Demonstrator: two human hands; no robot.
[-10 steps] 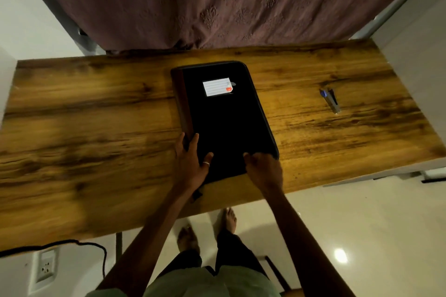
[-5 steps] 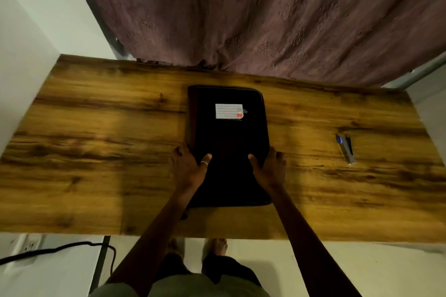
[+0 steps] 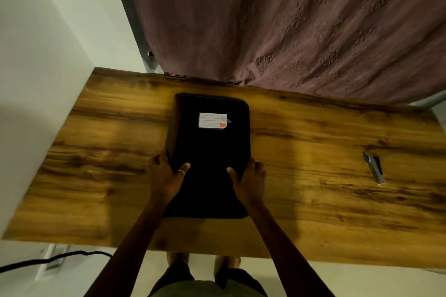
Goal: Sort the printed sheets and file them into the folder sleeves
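Folder (image 3: 212, 152): now squared up, moved fully onto desk (image 3: 313, 176), closed.
Fingers (image 3: 156, 160): curled round its sides, left hand (image 3: 164, 176), right hand (image 3: 251, 181).
Filing: unstarted.

1 ring (image 3: 181, 171) (left hand (image 3: 166, 176) thumb); olive shirt (image 3: 207, 291), dark trousers (image 3: 179, 272).

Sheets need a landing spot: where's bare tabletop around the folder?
Bare table left of the folder, out to the wall. Another patch between folder and the small blue tool at right. Crowded: folder's near half, gripped by left hand and right hand.
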